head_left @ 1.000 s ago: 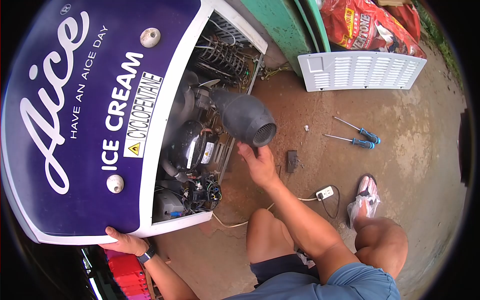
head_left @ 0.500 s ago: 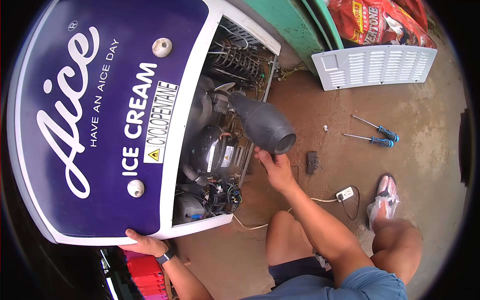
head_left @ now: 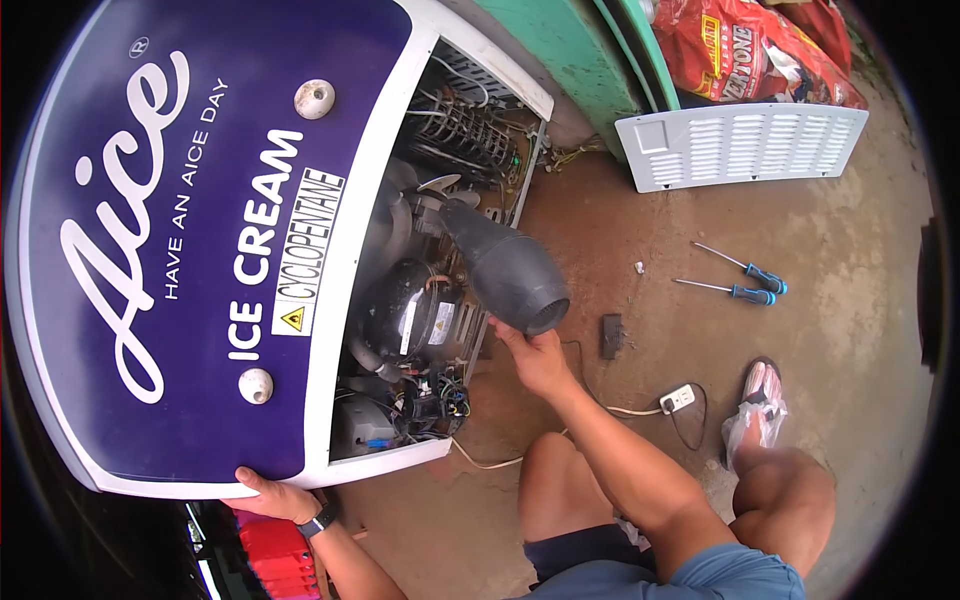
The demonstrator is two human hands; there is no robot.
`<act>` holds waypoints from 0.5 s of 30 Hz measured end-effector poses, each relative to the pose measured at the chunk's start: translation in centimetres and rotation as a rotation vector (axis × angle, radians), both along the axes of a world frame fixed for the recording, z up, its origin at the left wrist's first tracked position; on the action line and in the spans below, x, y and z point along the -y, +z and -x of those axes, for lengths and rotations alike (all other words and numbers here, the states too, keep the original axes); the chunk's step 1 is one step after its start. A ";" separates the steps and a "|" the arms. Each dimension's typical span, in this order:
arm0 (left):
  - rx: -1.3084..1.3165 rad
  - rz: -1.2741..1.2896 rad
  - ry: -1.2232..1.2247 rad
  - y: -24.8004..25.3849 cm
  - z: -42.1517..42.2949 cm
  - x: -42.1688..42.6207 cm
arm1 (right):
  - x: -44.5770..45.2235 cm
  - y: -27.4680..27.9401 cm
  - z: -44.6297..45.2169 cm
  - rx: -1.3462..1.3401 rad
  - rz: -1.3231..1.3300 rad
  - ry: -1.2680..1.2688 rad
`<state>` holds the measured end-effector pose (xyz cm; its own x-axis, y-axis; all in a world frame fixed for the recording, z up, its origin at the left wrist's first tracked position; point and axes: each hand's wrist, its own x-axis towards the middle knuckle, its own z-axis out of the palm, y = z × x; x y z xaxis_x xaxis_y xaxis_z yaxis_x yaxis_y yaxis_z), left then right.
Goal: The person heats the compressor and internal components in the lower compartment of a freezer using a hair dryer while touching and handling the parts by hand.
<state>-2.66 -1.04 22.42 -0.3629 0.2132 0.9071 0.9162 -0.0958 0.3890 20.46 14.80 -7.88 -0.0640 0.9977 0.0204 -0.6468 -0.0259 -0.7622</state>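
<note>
A black hair dryer point(head_left: 508, 272) is in my right hand point(head_left: 542, 362), whose fingers are wrapped round its mostly hidden handle. The dryer's narrow nozzle points into the open machine compartment of a purple and white ice cream freezer point(head_left: 190, 350). Below the nozzle sits a round black compressor point(head_left: 392, 312), with a wire condenser coil point(head_left: 465, 135) farther back and bundled wiring point(head_left: 430, 402) nearer me. My left hand point(head_left: 275, 498) grips the freezer's near bottom edge, thumb on the front panel and the other fingers largely out of sight.
Two blue-handled screwdrivers point(head_left: 750, 280) lie on the concrete floor beside a small dark block point(head_left: 611, 337). A white extension socket point(head_left: 677, 398) and its cord lie near my foot. A louvred grey panel point(head_left: 745, 145) leans by a red sack point(head_left: 760, 50). Red stacked items point(head_left: 275, 555) stand at lower left.
The hair dryer has turned slightly in my right hand, so its rear grille shows less. My left hand keeps its place on the freezer edge. The whole view has shifted a little.
</note>
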 end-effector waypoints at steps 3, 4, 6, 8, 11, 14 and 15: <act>-0.013 0.002 0.005 0.1 -0.1 0.0 | -0.3 0.7 0.1 -0.078 0.070 -0.035; -0.015 0.002 0.011 0.1 -0.1 0.0 | -0.4 1.0 -0.1 -0.075 0.072 -0.036; -0.017 0.000 0.008 0.0 0.0 0.0 | -0.7 1.4 -0.4 -0.046 0.042 -0.039; -0.020 -0.003 0.006 0.0 0.1 0.1 | -1.0 1.7 -0.3 -0.050 0.055 -0.025; -0.010 -0.015 0.004 0.0 0.3 0.1 | -1.3 2.4 -0.4 -0.014 0.043 -0.022; -0.031 -0.001 0.013 0.1 0.5 0.2 | -1.2 2.9 -0.4 0.004 0.024 -0.039; -0.038 0.010 0.009 0.2 0.6 0.3 | -1.2 3.0 -0.5 -0.018 0.026 -0.045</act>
